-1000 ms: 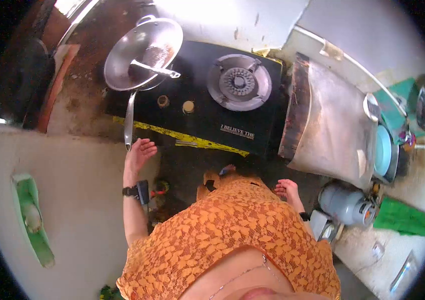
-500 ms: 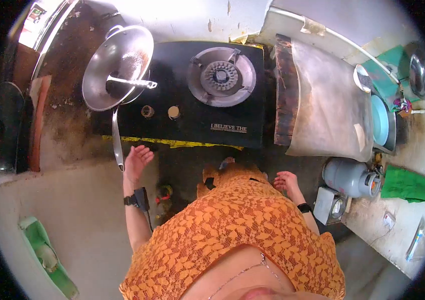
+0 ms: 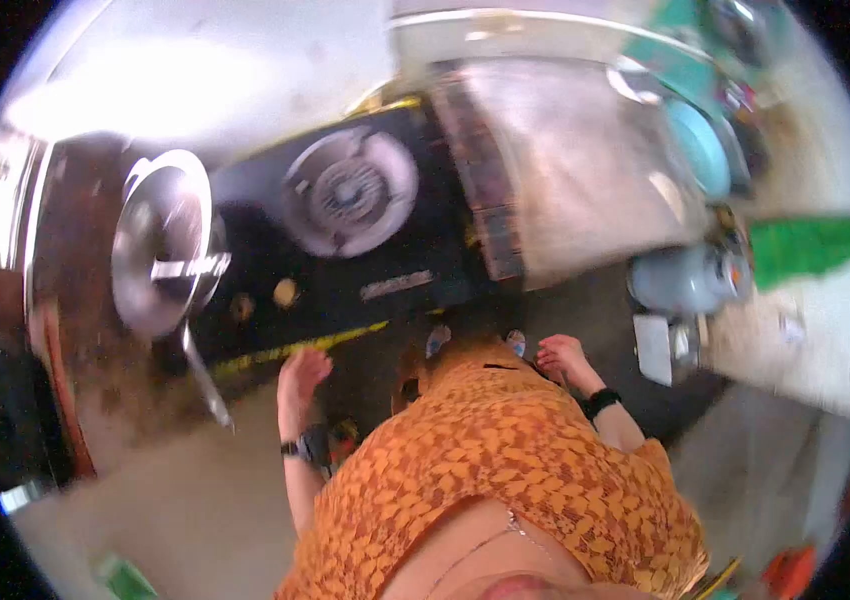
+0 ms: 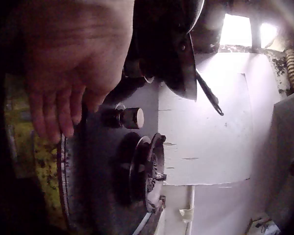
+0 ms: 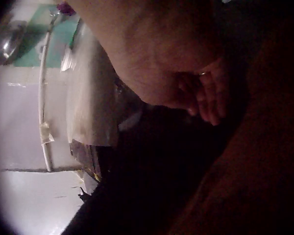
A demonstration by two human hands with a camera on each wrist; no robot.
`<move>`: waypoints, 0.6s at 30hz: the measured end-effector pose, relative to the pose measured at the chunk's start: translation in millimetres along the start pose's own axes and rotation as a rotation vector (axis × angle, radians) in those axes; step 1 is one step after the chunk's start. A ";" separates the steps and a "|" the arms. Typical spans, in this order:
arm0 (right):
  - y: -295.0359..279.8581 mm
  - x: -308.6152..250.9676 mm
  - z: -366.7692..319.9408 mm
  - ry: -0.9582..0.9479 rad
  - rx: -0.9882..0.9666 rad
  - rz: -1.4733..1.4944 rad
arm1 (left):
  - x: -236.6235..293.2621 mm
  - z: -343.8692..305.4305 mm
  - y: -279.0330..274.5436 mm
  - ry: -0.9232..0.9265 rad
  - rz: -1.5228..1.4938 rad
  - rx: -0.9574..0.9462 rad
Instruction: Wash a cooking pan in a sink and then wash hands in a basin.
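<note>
Left hand moved farther from wok handle, fingers loosely extended, like right hand.

Strong light glares on the far white wall, along which a white pipe runs, wrapped at one spot. A bright window stands far left; dark floor lies near, a pale, stained surface right.

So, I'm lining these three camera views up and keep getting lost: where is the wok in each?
Head: the wok is at the left, above mid-height.
Left wrist: top, right of centre, dark.
Right wrist: not in it.
Shared landmark: the taped white pipe.
</note>
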State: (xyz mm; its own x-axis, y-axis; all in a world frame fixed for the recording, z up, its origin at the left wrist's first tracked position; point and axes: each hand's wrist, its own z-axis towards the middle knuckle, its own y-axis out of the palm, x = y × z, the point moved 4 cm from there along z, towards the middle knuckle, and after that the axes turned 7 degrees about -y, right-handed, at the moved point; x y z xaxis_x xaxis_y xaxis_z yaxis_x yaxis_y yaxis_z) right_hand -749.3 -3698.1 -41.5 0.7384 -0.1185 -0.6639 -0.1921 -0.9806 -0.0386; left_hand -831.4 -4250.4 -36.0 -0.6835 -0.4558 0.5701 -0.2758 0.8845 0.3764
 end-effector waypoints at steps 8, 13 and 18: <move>-27.6 52.8 1.1 -0.039 0.040 0.189 | -30.0 9.8 7.1 -0.300 0.002 -0.172; -61.2 54.1 -10.4 -0.063 0.018 0.215 | -56.3 22.2 89.7 -0.349 0.006 -0.229; -87.4 43.6 -11.6 -0.073 0.028 0.070 | -70.8 15.6 138.1 -0.241 0.207 -0.274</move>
State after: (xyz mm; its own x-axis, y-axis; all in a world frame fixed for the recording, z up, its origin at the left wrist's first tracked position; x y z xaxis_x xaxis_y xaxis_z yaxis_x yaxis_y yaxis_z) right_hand -692.8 -3619.4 -58.3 0.6737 -0.1739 -0.7182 -0.2605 -0.9654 -0.0106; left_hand -831.7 -4094.5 -35.8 -0.8530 -0.2064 0.4793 0.0514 0.8808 0.4707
